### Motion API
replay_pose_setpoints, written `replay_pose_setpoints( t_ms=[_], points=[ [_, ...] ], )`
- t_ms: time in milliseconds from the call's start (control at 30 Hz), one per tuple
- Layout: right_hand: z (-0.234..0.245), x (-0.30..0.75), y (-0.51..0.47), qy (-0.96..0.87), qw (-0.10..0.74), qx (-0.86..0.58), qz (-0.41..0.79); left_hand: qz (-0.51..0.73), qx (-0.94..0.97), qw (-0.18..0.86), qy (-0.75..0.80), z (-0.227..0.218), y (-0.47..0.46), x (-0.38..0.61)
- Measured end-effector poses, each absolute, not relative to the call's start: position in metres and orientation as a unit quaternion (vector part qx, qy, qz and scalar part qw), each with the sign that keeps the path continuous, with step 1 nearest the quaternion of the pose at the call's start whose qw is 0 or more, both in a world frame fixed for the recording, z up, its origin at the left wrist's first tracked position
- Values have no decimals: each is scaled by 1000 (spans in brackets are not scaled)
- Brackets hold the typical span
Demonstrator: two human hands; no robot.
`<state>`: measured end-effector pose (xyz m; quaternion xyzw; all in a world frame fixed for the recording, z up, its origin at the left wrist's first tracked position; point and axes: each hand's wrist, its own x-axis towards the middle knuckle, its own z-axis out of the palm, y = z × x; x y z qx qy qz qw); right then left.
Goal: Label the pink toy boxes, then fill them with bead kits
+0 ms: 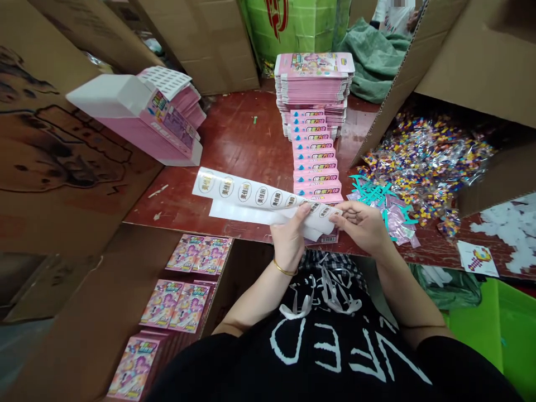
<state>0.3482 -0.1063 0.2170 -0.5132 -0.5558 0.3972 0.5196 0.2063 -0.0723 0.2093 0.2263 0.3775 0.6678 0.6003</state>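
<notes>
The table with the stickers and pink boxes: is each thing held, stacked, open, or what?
Left hand: closed on the strip
Right hand: pinching its right end
Sticker strip: held in both hands
Pink carton pile: stacked
Pink carton row: overlapping like steps
Right cardboard box: open
Bagged colourful pieces: heaped
Teal pieces: loosely piled
Lower-left cardboard box: open, pink boxes inside

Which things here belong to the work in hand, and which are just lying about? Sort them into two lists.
Work in hand:
- sticker strip, held by the left hand and right hand
- overlapping pink boxes just beyond it, probably
- stacked pink boxes behind those, probably

Lying about, it seems:
- small green scrap
- white scraps
- green cloth
</notes>
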Motion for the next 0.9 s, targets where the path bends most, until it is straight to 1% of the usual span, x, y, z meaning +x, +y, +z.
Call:
replay_pose_setpoints(
  t_ms=[33, 100, 233, 300, 500, 700, 800, 900],
  points=[
    [215, 351, -105, -546, 515, -505, 426, 668, 219, 604, 377, 210, -71, 205],
    [213, 354, -103, -548, 512, -497, 437, 663, 213, 610, 377, 210, -69, 203],
    [213, 354, -100, -592, 499, -514, 369, 658, 223, 611, 378, 206, -68, 201],
    [212, 354, -99, -601, 487, -519, 365, 659, 225, 611, 376, 205, -67, 200],
    [212, 364, -97, -543, 507, -518, 425, 668, 236, 598, 375, 202, -64, 196],
    [210, 363, -90, -478, 511, -485, 525, 663, 241, 610, 360, 202, -64, 197],
    [206, 360, -88, -465, 513, -486, 533, 667, 244, 608, 356, 201, -64, 197],
    [203, 359, -88, -481, 513, -498, 508, 666, 249, 605, 358, 200, -63, 196]
  ],
)
